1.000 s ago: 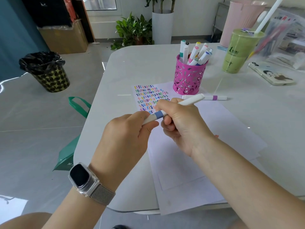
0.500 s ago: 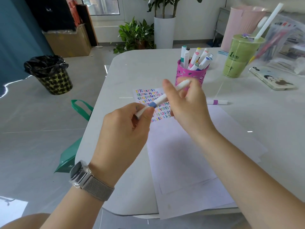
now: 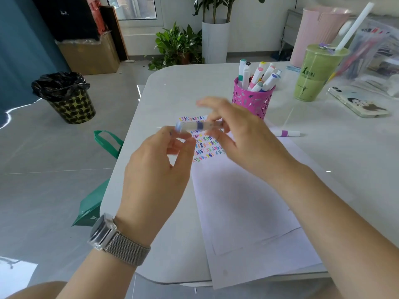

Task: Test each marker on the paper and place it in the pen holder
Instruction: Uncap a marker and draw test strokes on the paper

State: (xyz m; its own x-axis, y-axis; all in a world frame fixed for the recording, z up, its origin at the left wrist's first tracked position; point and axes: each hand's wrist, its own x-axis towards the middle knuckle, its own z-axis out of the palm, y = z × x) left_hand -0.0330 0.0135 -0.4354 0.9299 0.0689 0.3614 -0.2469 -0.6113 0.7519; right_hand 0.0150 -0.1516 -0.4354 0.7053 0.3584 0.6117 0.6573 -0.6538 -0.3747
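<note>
White with a blue band round its middle, the marker had swung from a steep slant, as it was half a second before, to lie nearly level in the air above the paper, its blue cap end now pointing toward the person's left. The left hand, nearest the camera with a metal mesh watch on its wrist, pinched that cap end between thumb and fingertips. The right hand, a little farther off, held the other end of the barrel in its fingers, while its forefinger stood out straight; both hands were blurred with motion, so the exact grip was hard to read. A second earlier the 2 hands sat close together on the barrel, and by this moment they had drawn apart along it, which I judged to mean the cap was being pulled off or pressed home; the blur hid which. No fresh mark could be made out, so this marker was probably between testing and stowing. Below the hands the paper lay on the white counter, its far corner filled with rows of small coloured squiggles. Just beyond, 1 more marker with a purple band lay on the counter at the paper's edge, apparently still to be done. Farther back stood the pink pen holder, already crowded with upright markers, and near it a green drink cup.
</note>
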